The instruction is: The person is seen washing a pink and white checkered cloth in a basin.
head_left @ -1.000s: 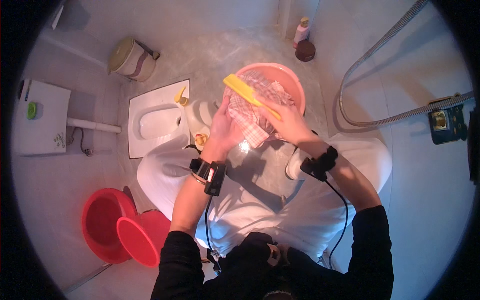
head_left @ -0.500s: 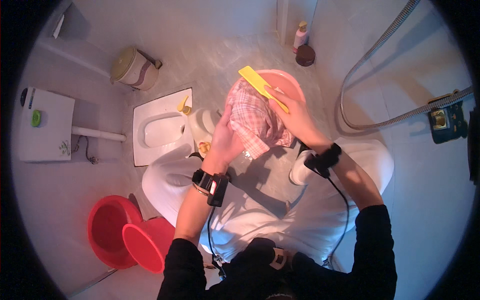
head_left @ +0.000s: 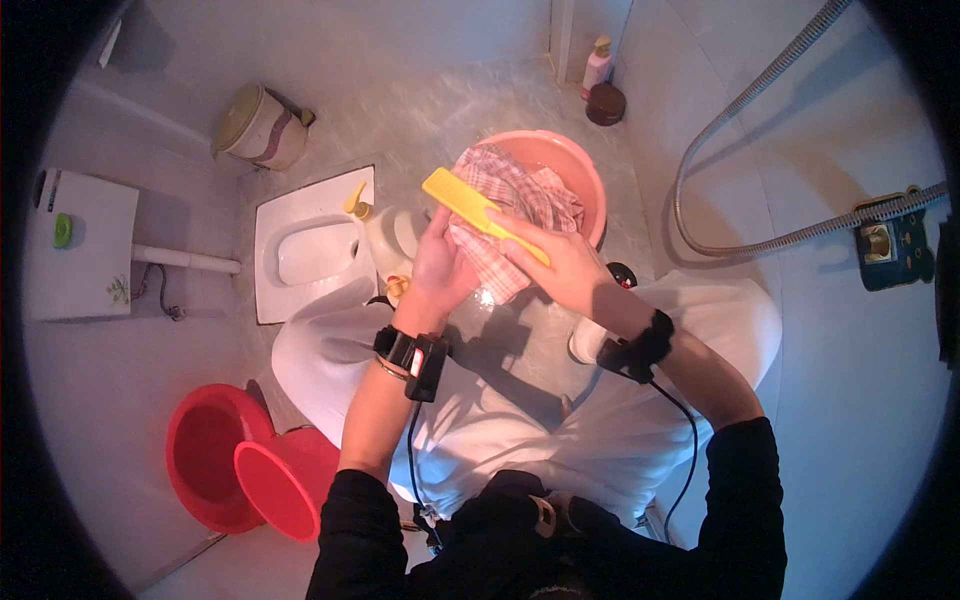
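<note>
My right hand point(head_left: 568, 268) grips the handle of a yellow scrubbing brush point(head_left: 462, 204), its broad head lying over a pink-and-white plaid cloth point(head_left: 512, 187). The bristle side faces down and is hidden. The near end of the cloth is held by my left hand point(head_left: 445, 268), whose fingers are partly covered by it. The rest of the cloth hangs over into a pink basin point(head_left: 597, 185) just beyond my hands. Some of the basin's near rim is hidden by the cloth and my right hand.
To the left, a white jug with a yellow pump point(head_left: 385, 235) stands beside a squat toilet point(head_left: 310, 195). Two red buckets point(head_left: 205, 400) sit lower left. A lidded bin point(head_left: 265, 130) is farther back, with a pink pump bottle point(head_left: 597, 68) at the far right. A shower hose point(head_left: 690, 160) hangs on the right.
The brush has moved left and nearer, from the upper part of the cloth to beside my left hand. The cloth has shifted, showing more of the basin's inside.
</note>
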The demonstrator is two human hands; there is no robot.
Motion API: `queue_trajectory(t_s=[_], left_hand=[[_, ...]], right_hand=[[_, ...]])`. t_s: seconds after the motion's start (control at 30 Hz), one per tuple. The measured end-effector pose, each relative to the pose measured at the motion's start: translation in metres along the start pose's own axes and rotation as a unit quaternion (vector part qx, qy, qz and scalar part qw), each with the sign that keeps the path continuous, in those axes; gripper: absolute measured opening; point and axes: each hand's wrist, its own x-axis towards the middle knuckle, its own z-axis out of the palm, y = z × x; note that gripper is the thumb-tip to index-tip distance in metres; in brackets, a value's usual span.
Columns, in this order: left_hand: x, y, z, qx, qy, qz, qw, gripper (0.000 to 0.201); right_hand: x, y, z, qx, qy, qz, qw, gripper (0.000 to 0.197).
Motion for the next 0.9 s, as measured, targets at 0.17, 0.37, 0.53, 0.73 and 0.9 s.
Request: queue_trajectory(t_s=[0.17,0.37,0.53,0.73,0.9], left_hand=[[0.009,-0.009,0.021,-0.028,0.05,-0.029,0.998,0.053],[-0.001,-0.001,0.01,-0.019,0.004,-0.014,1.0,0.054],[0.01,-0.006,0.019,-0.024,0.069,-0.041,0.996,0.054],[0.014,0.006,0.014,-0.008,-0.016,-0.012,1.0,0.053],[0.017,0.005,0.022,-0.03,0.032,0.001,0.999,0.046]], right_hand=[[0.023,0.019,-0.026,-0.047,0.034,0.137,0.989,0.038],[0.004,-0.001,-0.012,-0.098,-0.03,0.018,0.995,0.036],[0.025,0.046,-0.022,-0.052,0.087,0.076,0.992,0.037],[0.007,0.01,-0.009,-0.022,-0.002,0.023,0.999,0.04],[0.048,0.027,-0.025,-0.102,0.067,-0.007,0.992,0.039]])
